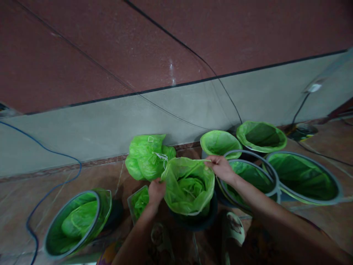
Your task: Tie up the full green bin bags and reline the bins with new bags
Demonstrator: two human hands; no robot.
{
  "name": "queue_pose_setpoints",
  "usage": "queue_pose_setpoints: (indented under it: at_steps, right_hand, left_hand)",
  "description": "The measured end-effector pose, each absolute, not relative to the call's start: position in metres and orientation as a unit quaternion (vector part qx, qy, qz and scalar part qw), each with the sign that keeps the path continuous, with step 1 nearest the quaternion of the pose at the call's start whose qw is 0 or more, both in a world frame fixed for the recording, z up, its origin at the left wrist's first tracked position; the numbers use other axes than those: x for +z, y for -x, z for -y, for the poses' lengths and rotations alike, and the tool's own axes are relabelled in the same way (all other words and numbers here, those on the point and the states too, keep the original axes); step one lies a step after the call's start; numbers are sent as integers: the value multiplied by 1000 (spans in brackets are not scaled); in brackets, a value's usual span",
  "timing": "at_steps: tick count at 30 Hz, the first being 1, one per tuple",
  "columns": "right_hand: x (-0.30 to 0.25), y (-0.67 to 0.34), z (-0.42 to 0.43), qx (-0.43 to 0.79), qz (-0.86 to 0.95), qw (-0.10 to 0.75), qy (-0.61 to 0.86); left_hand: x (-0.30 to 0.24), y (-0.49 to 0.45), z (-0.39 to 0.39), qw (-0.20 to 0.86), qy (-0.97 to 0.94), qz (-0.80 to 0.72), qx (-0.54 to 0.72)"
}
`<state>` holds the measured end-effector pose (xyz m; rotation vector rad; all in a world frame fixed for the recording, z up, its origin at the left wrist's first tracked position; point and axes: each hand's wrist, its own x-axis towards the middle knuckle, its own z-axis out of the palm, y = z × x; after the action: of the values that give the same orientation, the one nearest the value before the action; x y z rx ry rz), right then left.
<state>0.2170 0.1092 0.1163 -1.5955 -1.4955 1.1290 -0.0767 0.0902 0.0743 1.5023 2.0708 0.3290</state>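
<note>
A green mesh bag (190,204) stands with its mouth spread open in a dark tub (180,221) between my feet. My left hand (156,191) is closed on the left edge of its rim. On the far right of the same rim, my right hand (220,167) pinches the edge. More bunched green material (191,186) lies inside the bag. Just left of it, a tied-up green bundle (146,156) with a pale cord rests against the wall. Close to my left hand is a small container (135,206) holding crumpled green material.
Several green-lined buckets stand at the right, among them a grey-rimmed bucket (306,178) and one by the wall (260,136). Another lined bucket (73,224) is at the lower left. A blue hose (52,187) runs over the floor; a black cable (193,51) hangs down the wall.
</note>
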Motion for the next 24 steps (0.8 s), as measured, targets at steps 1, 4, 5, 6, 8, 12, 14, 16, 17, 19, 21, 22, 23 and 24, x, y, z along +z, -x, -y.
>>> queue_pose_setpoints:
  at_steps: [1, 4, 5, 6, 8, 12, 14, 16, 17, 19, 21, 22, 23, 24]
  right_hand:
    - [119, -221, -108, 416, 566, 352, 619]
    - [125, -236, -105, 332, 553, 318, 695]
    - [127, -242, -103, 296, 554, 275, 728]
    - [128, -248, -102, 262, 556, 230, 754]
    - [130, -259, -100, 211, 548, 173, 791]
    - [129, -272, -96, 160, 547, 112, 814]
    - [129, -273, -95, 172, 591, 44, 787]
    - [130, -272, -96, 201, 610, 12, 766]
    - [132, -271, -96, 212, 606, 19, 767]
    - [134, -267, -96, 208, 585, 45, 783]
    - [135, -260, -94, 217, 603, 38, 767]
    - [134, -257, -93, 238, 623, 21, 745]
    - [133, -255, -92, 259, 640, 1, 723]
    - [131, -254, -92, 272, 648, -12, 711]
  left_hand:
    - [79, 80, -91, 261, -559, -778, 123]
    - [92, 91, -93, 229, -544, -799, 118]
    - [96, 96, -93, 221, -532, -809, 117]
    - [99, 102, -93, 215, -516, -821, 119]
    - [104, 114, -93, 212, -483, -840, 128]
    - [103, 130, -89, 271, -460, -837, 118]
    - [102, 131, -88, 318, -467, -819, 97]
    - [102, 127, -88, 344, -467, -808, 105]
    - [102, 125, -88, 349, -463, -805, 122]
    - [104, 119, -88, 355, -465, -796, 154]
    - [104, 113, -88, 372, -489, -777, 136]
    - [104, 110, -87, 379, -510, -764, 111]
    - [104, 109, -87, 378, -531, -753, 83]
    - [103, 108, -86, 372, -550, -746, 58]
